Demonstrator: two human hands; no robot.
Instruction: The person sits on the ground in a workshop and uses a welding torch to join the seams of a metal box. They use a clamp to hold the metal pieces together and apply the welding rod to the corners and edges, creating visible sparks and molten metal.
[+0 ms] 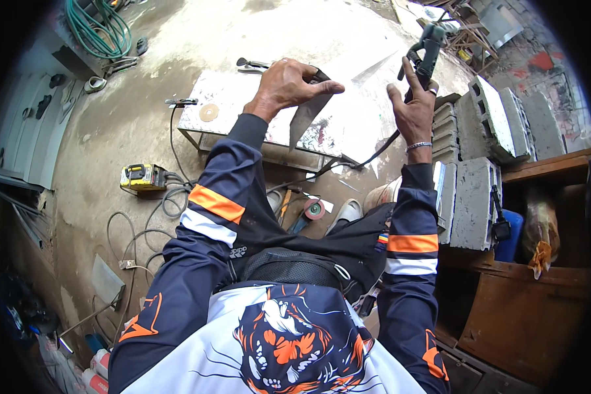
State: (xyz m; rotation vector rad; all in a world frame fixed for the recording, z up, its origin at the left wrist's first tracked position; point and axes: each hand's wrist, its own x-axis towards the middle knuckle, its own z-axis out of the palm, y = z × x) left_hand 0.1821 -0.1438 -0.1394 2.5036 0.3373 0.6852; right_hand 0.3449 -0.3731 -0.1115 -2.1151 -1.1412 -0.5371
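My left hand [287, 87] pinches a thin, dark sheet-metal piece [310, 117] by its upper end. The piece hangs tilted over a low, light-topped metal table [233, 87]. To the right, my raised right hand [414, 117] grips a dark welding electrode holder [429, 56], its index finger stretched along it. A black cable [382, 148] runs from below that hand toward the floor. I cannot tell whether a rod sits in the holder's jaws. On the table lie a round tan disc [209, 112], a clamp [181, 102] at the left edge and a dark-handled tool [251, 64].
A yellow welding machine [143, 177] with coiled cables stands on the floor at left. Between my feet lies an angle grinder [310, 211]. Concrete blocks [474, 203] and a wooden cabinet [512, 322] flank my right side. A green hose [98, 33] hangs at the far left.
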